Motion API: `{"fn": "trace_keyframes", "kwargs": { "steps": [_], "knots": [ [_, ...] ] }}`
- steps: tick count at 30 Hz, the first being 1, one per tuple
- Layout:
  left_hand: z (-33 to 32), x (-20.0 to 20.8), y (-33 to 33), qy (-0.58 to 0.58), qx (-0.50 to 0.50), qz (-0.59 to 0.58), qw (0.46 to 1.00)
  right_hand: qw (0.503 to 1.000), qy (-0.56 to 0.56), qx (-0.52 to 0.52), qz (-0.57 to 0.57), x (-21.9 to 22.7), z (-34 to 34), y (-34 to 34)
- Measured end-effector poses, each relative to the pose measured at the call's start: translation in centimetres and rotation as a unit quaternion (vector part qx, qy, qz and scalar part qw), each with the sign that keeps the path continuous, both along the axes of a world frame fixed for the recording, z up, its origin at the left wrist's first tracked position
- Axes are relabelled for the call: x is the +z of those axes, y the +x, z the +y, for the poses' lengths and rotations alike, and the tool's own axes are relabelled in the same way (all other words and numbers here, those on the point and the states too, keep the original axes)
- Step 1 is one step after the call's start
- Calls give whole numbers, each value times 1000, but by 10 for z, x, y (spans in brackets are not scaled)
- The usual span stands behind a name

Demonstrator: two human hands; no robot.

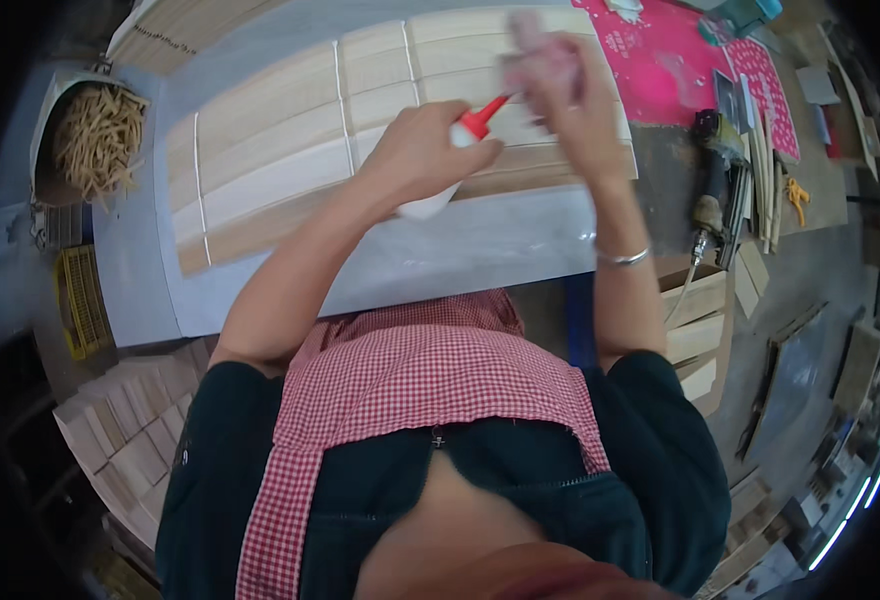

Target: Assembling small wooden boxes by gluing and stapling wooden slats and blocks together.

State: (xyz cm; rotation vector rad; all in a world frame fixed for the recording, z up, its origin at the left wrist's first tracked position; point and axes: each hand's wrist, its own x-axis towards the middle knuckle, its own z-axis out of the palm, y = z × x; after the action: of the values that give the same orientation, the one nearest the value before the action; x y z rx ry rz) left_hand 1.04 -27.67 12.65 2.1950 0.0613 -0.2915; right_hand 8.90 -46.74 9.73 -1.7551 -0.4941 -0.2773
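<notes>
My left hand [415,150] is wrapped round a white squeeze bottle [428,207] with a red nozzle [478,122]. The bottle is tilted, its nozzle pointing up and right. At the nozzle's tip, my right hand [578,110] grips a crumpled pinkish cloth [542,72]; motion smears both the cloth and the fingers. Whether the cloth touches the tip I cannot tell. Beneath both hands, pale wooden slats [270,150] lie side by side in a wide panel, crossed by several thin white lines.
A bag of thin wood sticks [100,140] stands at the left, above a yellow crate [82,300]. Right of the panel are a pink sheet [655,65] and a power tool [708,190] with a hose. Stacked wood pieces [140,430] sit at lower left.
</notes>
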Motion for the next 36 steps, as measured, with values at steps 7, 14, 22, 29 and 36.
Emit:
{"fn": "trace_keyframes", "kwargs": {
  "steps": [7, 14, 22, 29, 36],
  "knots": [
    [-5, 3, -9, 137, -6, -111, 984, 987, 6, -131, 89, -31, -18, 27],
    [-14, -7, 7, 217, 18, -301, 928, 987, 96, -2, 128, 26, 10, -24],
    [-12, -6, 7, -57, 58, -124, 989, 906, -222, -358, -44, -16, -109, 89],
    [-30, 6, 40, -451, 235, 103, 855, 794, -496, -344, -75, -27, -128, 103],
    [-52, -16, 77, -568, 196, 14, 799, 984, -162, 65, 20, 16, -9, -4]
  ]
}}
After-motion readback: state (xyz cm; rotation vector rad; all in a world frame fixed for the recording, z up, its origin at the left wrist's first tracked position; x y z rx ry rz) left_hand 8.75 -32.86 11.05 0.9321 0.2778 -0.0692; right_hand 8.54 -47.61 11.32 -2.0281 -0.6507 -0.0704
